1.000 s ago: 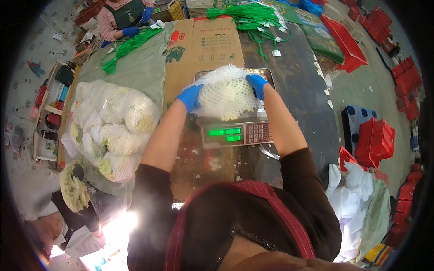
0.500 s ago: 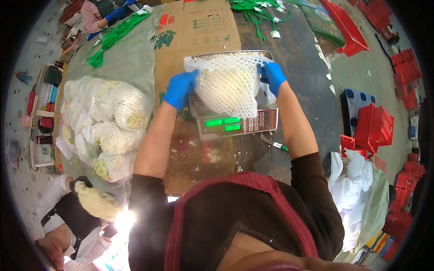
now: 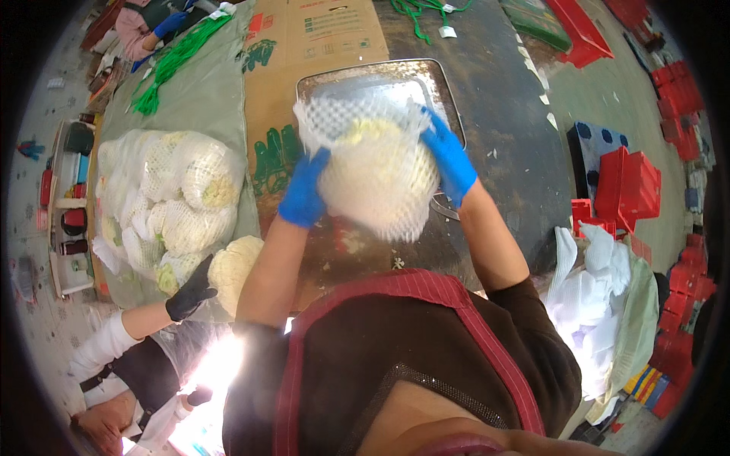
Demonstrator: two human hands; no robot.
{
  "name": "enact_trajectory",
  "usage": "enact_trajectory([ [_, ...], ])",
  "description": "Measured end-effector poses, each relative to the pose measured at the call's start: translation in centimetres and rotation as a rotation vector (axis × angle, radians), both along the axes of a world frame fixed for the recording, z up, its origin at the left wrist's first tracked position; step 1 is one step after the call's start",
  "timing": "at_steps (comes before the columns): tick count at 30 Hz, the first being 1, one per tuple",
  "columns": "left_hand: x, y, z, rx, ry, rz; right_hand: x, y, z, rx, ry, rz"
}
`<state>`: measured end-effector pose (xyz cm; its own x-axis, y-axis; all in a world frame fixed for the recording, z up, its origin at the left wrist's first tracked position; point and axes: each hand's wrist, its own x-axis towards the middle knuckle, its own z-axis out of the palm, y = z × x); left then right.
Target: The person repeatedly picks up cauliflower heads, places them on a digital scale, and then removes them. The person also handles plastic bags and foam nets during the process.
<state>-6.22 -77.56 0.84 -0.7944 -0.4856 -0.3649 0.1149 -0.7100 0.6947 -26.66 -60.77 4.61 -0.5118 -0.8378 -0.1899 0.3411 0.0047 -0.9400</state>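
A cauliflower [image 3: 376, 178] in a white foam net sleeve is held up between my two hands, a little blurred by motion. The blue-gloved fingers of my left hand [image 3: 305, 190] press against its left side. On the other side, my right hand [image 3: 450, 158], also in a blue glove, grips the net near its upper edge. Beyond the cauliflower lies the metal pan of a scale [image 3: 365, 82], with nothing else resting on it; the scale's display is hidden. Loose netting stands up above the cauliflower's far side.
A clear bag of netted cauliflowers [image 3: 179, 194] lies at left. Below it, another person's black-gloved hand [image 3: 192, 292] holds a bare cauliflower [image 3: 234, 272]. Green ties [image 3: 179, 57] and flattened cardboard [image 3: 315, 42] lie farther off. White foam sleeves [image 3: 593, 281] fill a sack at right, near red crates [image 3: 627, 190].
The netted cauliflower has come off the scale pan and toward me, with both hands around it. The co-worker's bare cauliflower has moved up toward the table edge.
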Motion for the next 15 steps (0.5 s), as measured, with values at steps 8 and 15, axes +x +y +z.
enact_trajectory([
  [8, 6.8, 9.4, 0.8, 0.309, -0.105, -0.008, 6.3, 8.6, -5.8, -0.007, -0.143, 0.239],
  [15, 7.5, 9.1, 0.5, 0.11, 0.045, -0.149, 6.4, 10.5, -8.1, -0.264, -0.741, 0.073],
])
